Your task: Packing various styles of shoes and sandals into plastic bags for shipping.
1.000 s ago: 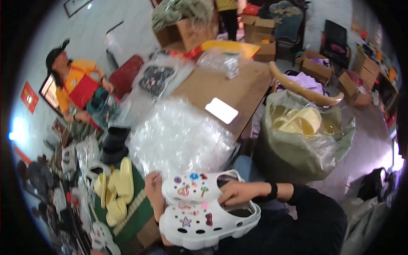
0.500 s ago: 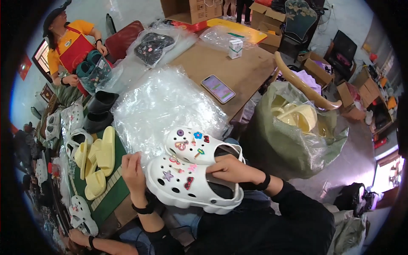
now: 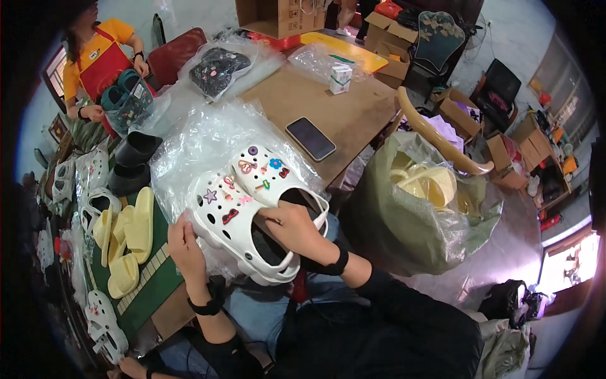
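My right hand (image 3: 297, 230) grips a pair of white clogs at their openings, its fingers closed over the sides where the two meet. The nearer clog (image 3: 201, 222) and the farther clog (image 3: 243, 156) point toes away and left, with colourful charms on top. Under their toes spreads a large clear plastic bag (image 3: 208, 136) on the table. Beside the nearer clog's toe, my left hand (image 3: 185, 249) pinches what looks like the edge of this bag; its fingertips are partly hidden.
Left of the bag are yellow slides (image 3: 140, 227), black clogs (image 3: 136, 155) and another white clog (image 3: 104, 325). A phone (image 3: 310, 138) and small white box (image 3: 341, 79) lie farther back. A sack of yellow slides (image 3: 435, 221) stands right. A co-worker (image 3: 104, 69) holds bagged teal clogs.
The clogs have moved left and away, onto the plastic bag, with toes tilted farther forward. My right hand moved with them; my left shifted slightly. The phone's screen went dark.
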The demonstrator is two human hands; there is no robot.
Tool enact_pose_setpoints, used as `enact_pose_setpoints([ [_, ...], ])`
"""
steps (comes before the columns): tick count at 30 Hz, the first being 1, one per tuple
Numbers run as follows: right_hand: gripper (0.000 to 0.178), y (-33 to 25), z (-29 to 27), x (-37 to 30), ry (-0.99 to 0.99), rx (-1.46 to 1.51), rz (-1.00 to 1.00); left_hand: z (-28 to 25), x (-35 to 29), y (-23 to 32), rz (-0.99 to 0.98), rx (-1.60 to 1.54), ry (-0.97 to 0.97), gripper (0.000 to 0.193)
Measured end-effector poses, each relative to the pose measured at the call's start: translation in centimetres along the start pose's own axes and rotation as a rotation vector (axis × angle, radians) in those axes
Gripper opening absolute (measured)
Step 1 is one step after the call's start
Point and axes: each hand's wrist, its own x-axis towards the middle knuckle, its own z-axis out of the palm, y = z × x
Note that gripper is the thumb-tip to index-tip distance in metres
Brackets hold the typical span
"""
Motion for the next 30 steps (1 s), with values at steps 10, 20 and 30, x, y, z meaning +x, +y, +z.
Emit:
enact_pose_setpoints([
  [10,0.024,3.1,5.8,5.0,-0.259,-0.188,-0.176,5.3,-2.5,-1.4,-0.478,0.003,0.018,0.042],
  [20,0.035,13.1,-6.2,8.4,0.180,-0.541,0.210,7.0,-5.7,-3.4,-0.439,-0.121,0.110,0.044],
  [30,0.083,20.2,-6.2,7.2,0.102,-0.568,0.335,7.0,-5.2,-2.5,-0.503,-0.161,0.144,0.046],
])
